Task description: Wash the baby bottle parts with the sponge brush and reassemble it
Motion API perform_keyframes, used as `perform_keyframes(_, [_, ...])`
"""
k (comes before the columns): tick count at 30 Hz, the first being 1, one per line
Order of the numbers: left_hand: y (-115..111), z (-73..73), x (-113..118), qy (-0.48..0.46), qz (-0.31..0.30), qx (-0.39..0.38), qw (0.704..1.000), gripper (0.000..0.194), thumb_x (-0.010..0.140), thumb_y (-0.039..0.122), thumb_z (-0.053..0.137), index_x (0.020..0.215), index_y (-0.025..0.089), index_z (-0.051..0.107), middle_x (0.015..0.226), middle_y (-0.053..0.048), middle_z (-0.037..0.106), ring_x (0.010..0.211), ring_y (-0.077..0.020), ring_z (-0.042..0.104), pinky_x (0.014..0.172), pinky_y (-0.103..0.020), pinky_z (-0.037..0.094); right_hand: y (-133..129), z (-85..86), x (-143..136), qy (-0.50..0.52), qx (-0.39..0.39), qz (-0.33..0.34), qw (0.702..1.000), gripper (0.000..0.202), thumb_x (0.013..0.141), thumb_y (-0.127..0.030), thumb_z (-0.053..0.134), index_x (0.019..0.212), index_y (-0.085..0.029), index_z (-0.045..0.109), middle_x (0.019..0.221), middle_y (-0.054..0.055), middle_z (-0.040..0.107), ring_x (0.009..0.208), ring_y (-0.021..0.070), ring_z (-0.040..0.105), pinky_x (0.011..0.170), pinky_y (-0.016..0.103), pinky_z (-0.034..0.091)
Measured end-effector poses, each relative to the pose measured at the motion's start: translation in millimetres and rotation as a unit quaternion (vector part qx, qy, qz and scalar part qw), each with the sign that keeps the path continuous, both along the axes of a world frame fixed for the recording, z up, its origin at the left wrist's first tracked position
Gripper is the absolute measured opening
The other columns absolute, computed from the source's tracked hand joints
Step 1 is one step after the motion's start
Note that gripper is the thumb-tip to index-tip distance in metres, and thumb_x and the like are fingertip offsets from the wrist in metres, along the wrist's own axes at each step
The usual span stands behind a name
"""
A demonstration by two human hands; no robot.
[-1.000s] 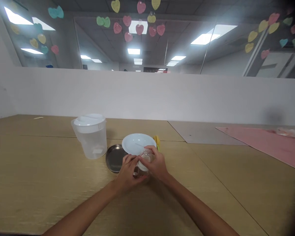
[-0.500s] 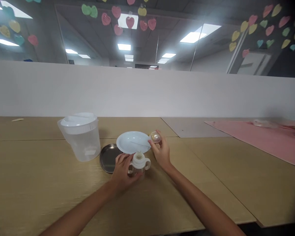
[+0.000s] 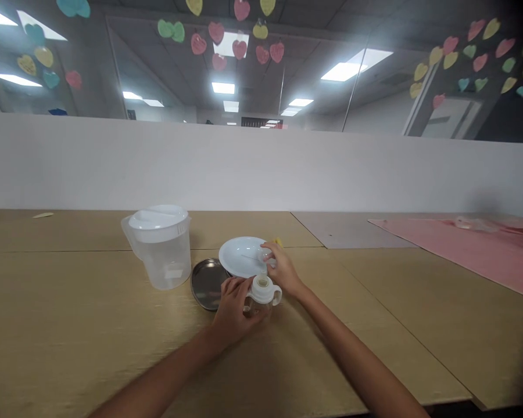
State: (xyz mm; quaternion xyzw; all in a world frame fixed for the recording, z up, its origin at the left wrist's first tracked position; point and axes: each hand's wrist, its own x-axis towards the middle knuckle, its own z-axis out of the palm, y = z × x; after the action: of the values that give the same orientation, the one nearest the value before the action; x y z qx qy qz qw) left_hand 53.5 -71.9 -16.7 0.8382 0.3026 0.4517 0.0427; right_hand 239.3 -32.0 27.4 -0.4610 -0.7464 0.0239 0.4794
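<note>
My left hand (image 3: 236,309) is closed around a baby bottle (image 3: 262,293) with a white collar, side handles and a clear body, standing upright on the table. Its teat area shows at the top. In my right hand (image 3: 283,268), between thumb and fingers, is a small clear dome-shaped cap (image 3: 265,253), just above and behind the bottle and apart from it. Behind both hands lies a white plate (image 3: 233,255) with a thin line across it. A round dark metal tray (image 3: 207,284) sits left of the bottle, partly hidden by my left hand.
A clear plastic pitcher (image 3: 168,255) with a white lid stands to the left. Something small and yellow (image 3: 278,241) shows behind my right hand. A pink mat (image 3: 466,244) covers the far right, beside a grey sheet (image 3: 353,232). A white wall (image 3: 244,168) closes off the back.
My right hand has brought the cap leftward and down, closer to the bottle's top, and turned it. My left hand stays on the bottle. The whole view has shifted slightly.
</note>
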Motion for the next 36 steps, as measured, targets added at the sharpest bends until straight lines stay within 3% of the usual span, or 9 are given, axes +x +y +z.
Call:
perform_keyframes(3, [0, 1.3, 0, -0.009, -0.009, -0.021, 1.0, 0.061, 0.074, 0.046, 0.063, 0.124, 0.017, 0.044, 0.112, -0.011, 0.06, 0.104, -0.0261, 0.052, 0.092, -0.042, 0.035, -1, 2.7, 5, 0.017, -0.003, 0.004, 1.0, 0.057, 0.059, 0.0, 0.038, 0.111, -0.019, 0.049, 0.113, 0.007, 0.051, 0.072, 0.0109, 0.058, 0.076, 0.033, 0.05])
perform_keyframes(8, [-1, 6.2, -1, -0.003, -0.009, -0.041, 0.999, 0.063, 0.074, 0.048, 0.062, 0.126, 0.018, 0.043, 0.112, -0.011, 0.06, 0.104, -0.0264, 0.052, 0.092, -0.043, 0.034, -3, -3.9, 9, 0.073, -0.029, 0.027, 0.997, 0.055, 0.068, -0.004, 0.037, 0.12, -0.019, 0.043, 0.113, 0.009, 0.054, 0.072, 0.0114, 0.062, 0.068, 0.031, 0.052])
perform_keyframes(15, [0, 5.7, -4, 0.01, 0.002, -0.038, 0.999, 0.065, 0.074, 0.053, 0.061, 0.125, 0.017, 0.044, 0.111, -0.012, 0.059, 0.104, -0.0274, 0.051, 0.091, -0.044, 0.034, -4, -14.5, 2, 0.125, -0.078, 0.079, 0.986, 0.046, 0.075, -0.013, 0.045, 0.121, -0.02, 0.043, 0.121, 0.011, 0.051, 0.083, 0.0151, 0.066, 0.073, 0.035, 0.055])
perform_keyframes(24, [2, 1.5, -7, 0.02, 0.008, -0.031, 0.999, 0.062, 0.076, 0.052, 0.058, 0.125, 0.017, 0.043, 0.112, -0.012, 0.059, 0.105, -0.0275, 0.051, 0.092, -0.044, 0.033, -7, -17.3, 0, 0.087, -0.047, 0.02, 0.995, 0.046, 0.078, -0.024, 0.054, 0.123, -0.019, 0.044, 0.133, 0.014, 0.042, 0.075, 0.0145, 0.066, 0.074, 0.037, 0.056])
perform_keyframes(28, [2, -0.6, -7, 0.022, 0.011, -0.025, 0.999, 0.062, 0.076, 0.052, 0.058, 0.125, 0.018, 0.043, 0.113, -0.012, 0.059, 0.106, -0.0285, 0.052, 0.093, -0.044, 0.034, -20, -7.3, -5, 0.117, -0.067, 0.01, 0.991, 0.036, 0.084, -0.031, 0.05, 0.118, -0.019, 0.047, 0.118, 0.011, 0.055, 0.074, 0.0141, 0.064, 0.074, 0.035, 0.054])
perform_keyframes(32, [1, 0.2, -7, 0.005, 0.014, -0.039, 0.999, 0.063, 0.073, 0.05, 0.063, 0.124, 0.018, 0.046, 0.111, -0.012, 0.06, 0.105, -0.0282, 0.051, 0.093, -0.045, 0.032, -40, 5.8, -17, 0.116, -0.049, 0.077, 0.989, 0.035, 0.089, -0.045, 0.039, 0.106, -0.019, 0.055, 0.088, 0.004, 0.063, 0.077, 0.0153, 0.062, 0.073, 0.032, 0.051])
perform_keyframes(36, [-1, 9.8, -9, 0.001, -0.003, -0.101, 0.995, 0.056, 0.066, 0.051, 0.069, 0.113, 0.022, 0.057, 0.106, -0.006, 0.063, 0.104, -0.0265, 0.052, 0.094, -0.043, 0.032, -51, 9.4, -30, 0.009, -0.013, 0.084, 0.996, 0.034, 0.069, -0.048, 0.068, 0.085, -0.018, 0.063, 0.08, 0.003, 0.06, 0.077, 0.0165, 0.058, 0.073, 0.031, 0.047])
